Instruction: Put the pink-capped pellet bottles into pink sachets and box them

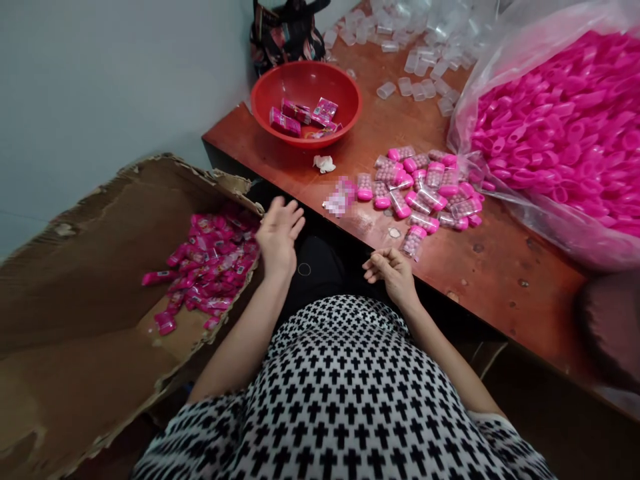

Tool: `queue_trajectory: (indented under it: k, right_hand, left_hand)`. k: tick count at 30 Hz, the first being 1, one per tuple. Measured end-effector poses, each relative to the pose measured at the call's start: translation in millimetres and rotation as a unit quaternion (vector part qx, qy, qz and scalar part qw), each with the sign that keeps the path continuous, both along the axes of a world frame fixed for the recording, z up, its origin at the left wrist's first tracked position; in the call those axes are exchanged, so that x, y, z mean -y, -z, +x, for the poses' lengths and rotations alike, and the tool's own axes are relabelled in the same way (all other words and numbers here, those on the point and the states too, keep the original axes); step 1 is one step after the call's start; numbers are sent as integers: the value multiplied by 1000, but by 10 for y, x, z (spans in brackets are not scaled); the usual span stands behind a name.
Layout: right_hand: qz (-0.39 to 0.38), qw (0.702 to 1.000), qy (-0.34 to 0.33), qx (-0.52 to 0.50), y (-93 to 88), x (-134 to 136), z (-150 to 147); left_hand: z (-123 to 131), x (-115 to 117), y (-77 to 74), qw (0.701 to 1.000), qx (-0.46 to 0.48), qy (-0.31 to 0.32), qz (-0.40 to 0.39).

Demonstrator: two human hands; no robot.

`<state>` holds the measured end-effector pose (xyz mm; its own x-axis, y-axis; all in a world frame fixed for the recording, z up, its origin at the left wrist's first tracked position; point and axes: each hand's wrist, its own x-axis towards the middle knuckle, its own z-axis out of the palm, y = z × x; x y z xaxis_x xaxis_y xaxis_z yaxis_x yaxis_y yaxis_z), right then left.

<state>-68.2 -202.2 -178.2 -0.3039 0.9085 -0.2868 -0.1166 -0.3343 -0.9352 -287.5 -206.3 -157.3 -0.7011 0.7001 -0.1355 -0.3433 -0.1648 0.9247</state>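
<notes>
My left hand [280, 235] is raised over the edge of the cardboard box, its fingers spread and nothing in it. Curled fingers close my right hand [395, 272] in front of the table edge; whatever they may pinch is too small to make out. Just beyond it lies a small clear bottle with a pink cap [414, 241], filled with pale pink balls. Several more such bottles [430, 183] form a loose pile behind it. A pink and white wrapper [341, 197], partly blurred, rests near the table edge between my hands.
On the left, a cardboard box [75, 300] holds many pink wrapped packets [215, 260]. A red bowl [306, 72] with several pink packets stands on the table [500, 280]. Clear empty tubes [420, 63], a plastic bag of pink caps [565, 120] and a patterned bag [287, 37] surround it.
</notes>
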Motion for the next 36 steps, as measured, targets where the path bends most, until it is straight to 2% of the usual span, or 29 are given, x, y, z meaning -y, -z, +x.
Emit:
queue_trajectory:
  k: [1, 3, 7, 9, 12, 15, 19, 21, 23, 26, 28, 30, 32, 34, 36]
  right_hand:
    - [0, 1000, -1, 6, 2, 5, -3]
    - [3, 1000, -8, 14, -11, 19, -24]
    - [7, 999, -19, 26, -44, 30, -40]
    - [8, 999, -16, 32, -48, 15, -17]
    - [15, 999, -15, 39, -52, -46, 19]
    - [35, 998, -20, 47, -78, -178, -1]
    - [96, 994, 50, 22, -133, -449, -164]
    - [106, 992, 60, -14, -149, -566, -270]
    - [103, 992, 47, -46, -149, -634, -349]
    - [92, 993, 31, -65, -123, -637, -371]
    - [84, 995, 6, -49, -89, -599, -334]
    - [81, 996, -30, -11, -48, -552, -273]
    - [96, 993, -64, 37, -16, -515, -188]
    - [139, 981, -84, 101, -17, -501, -56]
    - [220, 953, -79, 192, -71, -523, 140]
  left_hand:
    - [38, -139, 70, 995, -89, 34, -18]
    - [119, -446, 209, 966, -237, 105, -20]
    - [177, -935, 433, 898, -411, 148, -53]
    - [163, -1043, 526, 867, -467, 154, -75]
    - [139, -1070, 651, 830, -533, 138, -85]
    - [144, -996, 704, 822, -556, 105, -57]
    - [251, -751, 561, 838, -539, 81, -3]
    - [353, -575, 433, 846, -522, 104, 18]
    - [458, -393, 320, 868, -477, 137, 23]
    - [559, -174, 235, 935, -300, 186, -15]
    - [574, -87, 228, 960, -132, 242, -57]
    - [567, -43, 239, 948, -5, 304, -91]
    - [560, -26, 251, 932, 38, 342, -110]
    - [568, -20, 259, 930, 41, 342, -130]
    - [596, -15, 263, 933, 54, 323, -151]
